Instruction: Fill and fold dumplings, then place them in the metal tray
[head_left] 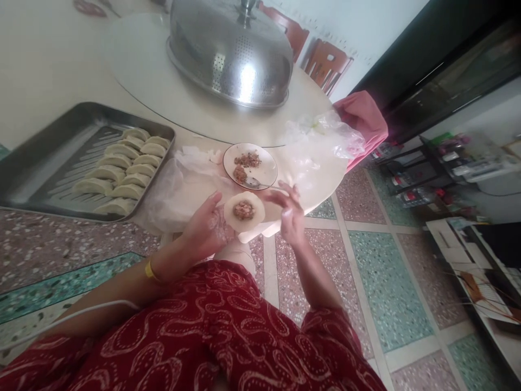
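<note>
In my left hand (207,225) lies a round dumpling wrapper (228,216), held flat, with a mound of minced filling (243,209) in its middle. My right hand (290,212) is at the wrapper's right, its fingers apart beside the handle of a metal spoon (253,183). The spoon's bowl rests on a white plate (266,160) just beyond the wrapper. Two heaps of filling (247,159) sit on that plate. To the left, folded dumplings (106,172) stand in two rows in a dark metal tray (61,157).
A large perforated steel lid (232,54) covers part of the glass turntable (142,70). Crumpled clear plastic (179,184) lies between tray and plate, with a plastic bag (325,133) to the right. Chairs (328,62) and a pink cloth (364,119) stand beyond the table's edge.
</note>
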Tool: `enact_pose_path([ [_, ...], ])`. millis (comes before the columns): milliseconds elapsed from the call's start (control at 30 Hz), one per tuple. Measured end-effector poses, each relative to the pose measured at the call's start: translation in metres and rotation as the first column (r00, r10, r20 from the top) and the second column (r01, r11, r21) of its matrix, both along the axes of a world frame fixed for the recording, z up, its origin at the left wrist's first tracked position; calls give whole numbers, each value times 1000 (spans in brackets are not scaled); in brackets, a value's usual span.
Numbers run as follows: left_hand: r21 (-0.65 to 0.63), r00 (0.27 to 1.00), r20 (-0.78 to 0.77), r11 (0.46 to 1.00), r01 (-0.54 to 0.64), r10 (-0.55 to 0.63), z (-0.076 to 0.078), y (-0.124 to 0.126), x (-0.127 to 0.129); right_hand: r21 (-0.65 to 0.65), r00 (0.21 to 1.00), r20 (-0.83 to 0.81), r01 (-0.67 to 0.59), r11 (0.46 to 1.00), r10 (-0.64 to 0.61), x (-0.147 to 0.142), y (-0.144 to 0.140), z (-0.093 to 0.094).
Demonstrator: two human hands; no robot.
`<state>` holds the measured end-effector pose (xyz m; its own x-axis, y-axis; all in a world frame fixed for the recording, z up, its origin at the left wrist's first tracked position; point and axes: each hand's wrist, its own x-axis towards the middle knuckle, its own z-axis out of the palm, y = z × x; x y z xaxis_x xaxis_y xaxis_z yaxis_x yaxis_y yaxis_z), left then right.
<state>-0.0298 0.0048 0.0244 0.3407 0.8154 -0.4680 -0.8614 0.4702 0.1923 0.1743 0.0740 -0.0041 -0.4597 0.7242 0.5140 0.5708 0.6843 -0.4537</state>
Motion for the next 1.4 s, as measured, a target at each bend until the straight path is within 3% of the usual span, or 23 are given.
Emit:
enact_pose_path([
  [133,-22,1000,-17,1000,-22,22,0,2,1,70,942,-33,335,939,-334,45,45,3],
  [200,-25,1000,-16,1000,-12,12,-3,2,2,53,902,23,429,902,-431,66,67,-1],
  [400,-20,999,-54,1000,-6,5,-6,4,6,-26,884,192,439,898,-427,84,99,-24],
  [567,1,999,-36,1000,-9,9,-3,6,7,36,892,63,446,894,-448,76,80,-10],
  [667,22,1000,-9,1000,14,-14,-3,7,7,24,927,-113,361,932,-356,56,46,2],
  [733,30,999,-4,999,36,-36,-4,7,8,-18,967,-195,162,987,-162,35,20,4],
  [867,60,999,12,998,36,-37,-4,5,8,-51,989,-149,-29,998,21,-3,-14,-3],
  [967,66,1000,18,998,17,-19,-2,3,5,-69,993,-108,-55,996,47,-11,-18,-8],
  [1133,16,999,-13,999,-49,49,2,2,-3,-11,992,-126,29,1000,-30,-6,-15,-7],
  [1300,63,998,24,996,-57,55,3,4,-9,68,988,-118,-88,994,96,-8,-22,-7],
  [1400,68,998,2,996,-64,64,6,4,-12,127,986,-136,-81,989,98,-8,-25,-10],
])
